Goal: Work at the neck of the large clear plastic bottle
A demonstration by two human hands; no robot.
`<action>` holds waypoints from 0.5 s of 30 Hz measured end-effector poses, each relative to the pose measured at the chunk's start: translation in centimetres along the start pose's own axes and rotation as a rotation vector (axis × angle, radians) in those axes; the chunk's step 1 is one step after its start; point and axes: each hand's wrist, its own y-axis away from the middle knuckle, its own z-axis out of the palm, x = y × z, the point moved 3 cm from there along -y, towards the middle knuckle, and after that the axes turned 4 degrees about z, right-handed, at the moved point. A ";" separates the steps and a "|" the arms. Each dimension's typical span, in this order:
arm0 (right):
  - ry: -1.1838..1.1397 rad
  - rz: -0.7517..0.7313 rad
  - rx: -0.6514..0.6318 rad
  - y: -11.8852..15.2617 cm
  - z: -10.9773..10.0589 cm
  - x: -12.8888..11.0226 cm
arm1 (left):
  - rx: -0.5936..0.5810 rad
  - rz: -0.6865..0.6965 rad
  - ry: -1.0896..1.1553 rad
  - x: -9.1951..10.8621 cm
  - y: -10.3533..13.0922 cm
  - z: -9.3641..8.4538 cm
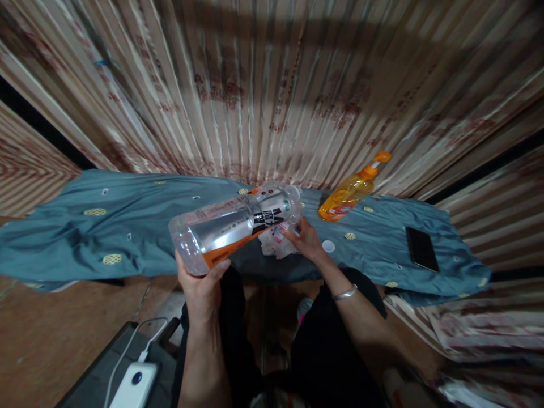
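A big clear plastic bottle (232, 226) with a silver and orange label lies slanted across both hands, above the blue-green cloth. Its base rests in my left hand (200, 286), whose thumb presses the label's lower edge. At the neck end, on the right, my right hand (306, 241) has its fingers closed around the bottle, partly hidden behind it. A crumpled, printed wrapper or paper (277, 245) shows just below the bottle by my right fingers. Close to my right wrist, a small round white cap (328, 246) lies on the cloth.
An orange pump bottle (346, 195) leans on the blue-green cloth (140, 226) toward the back right. Farther right lies a black phone (421, 249). A white power bank (136, 385) with a cable sits lower left. Pleated curtains (255, 85) hang behind the cloth-covered surface.
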 end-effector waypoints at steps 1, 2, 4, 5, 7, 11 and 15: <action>-0.002 -0.001 0.002 0.0 0.0 0.0 | 0.013 -0.015 0.021 0.0 0.0 0.0; -0.005 -0.001 0.004 0.0 0.0 -0.1 | 0.034 -0.033 0.044 0.0 0.0 0.0; -0.010 0.002 0.005 0.0 0.0 0.0 | 0.061 -0.053 0.066 0.0 0.0 0.0; -0.014 0.001 0.004 0.0 0.0 0.0 | 0.062 -0.055 0.064 0.0 0.0 0.1; -0.021 -0.005 -0.003 0.0 0.0 0.0 | 0.055 -0.049 0.062 0.0 0.0 0.1; 0.003 0.014 -0.014 -0.1 -0.1 0.0 | 0.040 -0.047 0.079 -0.1 0.0 0.0; 0.006 0.027 -0.015 -0.1 -0.1 0.0 | 0.036 -0.047 0.101 0.0 0.0 0.1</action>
